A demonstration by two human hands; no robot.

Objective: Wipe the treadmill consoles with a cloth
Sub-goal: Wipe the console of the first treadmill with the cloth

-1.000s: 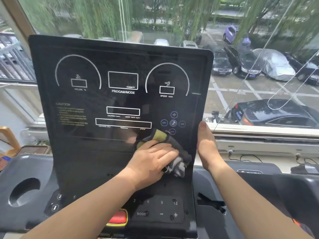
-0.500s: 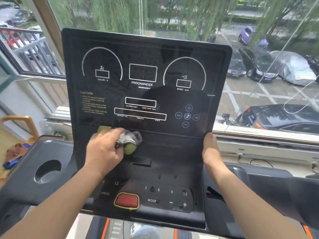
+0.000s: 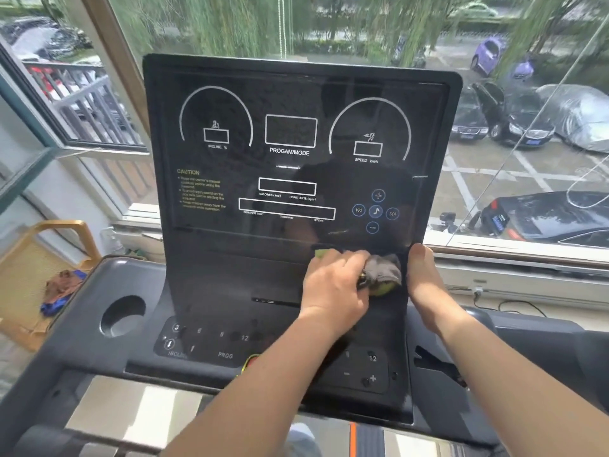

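Note:
A black treadmill console (image 3: 230,258) stands upright before me, with white dial outlines and display boxes on its glossy panel. My left hand (image 3: 333,285) presses a grey and yellow-green cloth (image 3: 382,275) against the lower right of the panel, below the round music buttons. My right hand (image 3: 421,275) grips the console's right edge, thumb on the front face, right beside the cloth. My left forearm hides most of the red stop button at the console's base.
A round cup holder (image 3: 122,315) sits in the left tray of the treadmill. A wooden chair (image 3: 49,239) with a rag on it stands at the left. Behind the console is a large window (image 3: 527,127) over parked cars. Cables lie on the sill at right.
My left hand swept the cloth from the panel's right side to its left, then back to the right edge. My right hand kept its hold on the console edge.

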